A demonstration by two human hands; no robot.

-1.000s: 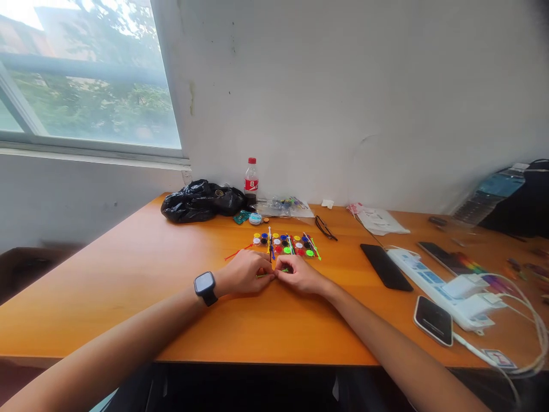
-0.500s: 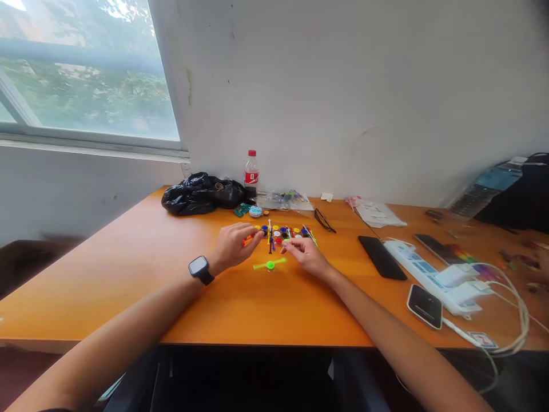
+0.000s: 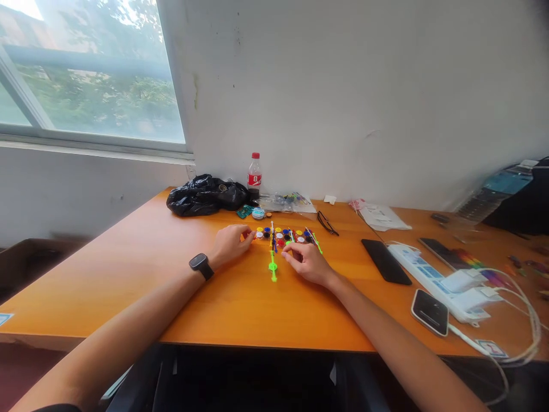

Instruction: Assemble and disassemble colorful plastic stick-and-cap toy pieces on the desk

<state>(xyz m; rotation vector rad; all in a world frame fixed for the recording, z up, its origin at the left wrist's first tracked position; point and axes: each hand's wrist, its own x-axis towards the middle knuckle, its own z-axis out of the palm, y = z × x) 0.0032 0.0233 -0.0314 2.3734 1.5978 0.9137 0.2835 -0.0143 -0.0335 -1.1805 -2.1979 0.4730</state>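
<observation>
A bright green plastic spinner (image 3: 273, 267), a bar with arrow-like ends on a round middle, stands on the table between my hands. Its bar points toward me and away. My left hand (image 3: 231, 245) rests beside the left end of a group of coloured round pieces (image 3: 279, 236), fingers loosely bent and nothing visible in them. My right hand (image 3: 307, 262) hovers right of the spinner, thumb and forefinger apart, not touching it. Thin coloured sticks (image 3: 273, 236) lie across the round pieces, in white, blue, yellow and black.
A black plastic bag (image 3: 208, 195), a cola bottle (image 3: 254, 176), a clear packet (image 3: 285, 202) and glasses (image 3: 327, 224) lie at the back. On the right are a black phone (image 3: 386, 261), a white power strip (image 3: 433, 281) with cables, and a white-edged device (image 3: 429, 312).
The green spinner's bar has turned from crosswise to pointing toward me. My left hand has drawn back slightly to the left, off the round pieces. The view has shifted slightly.
</observation>
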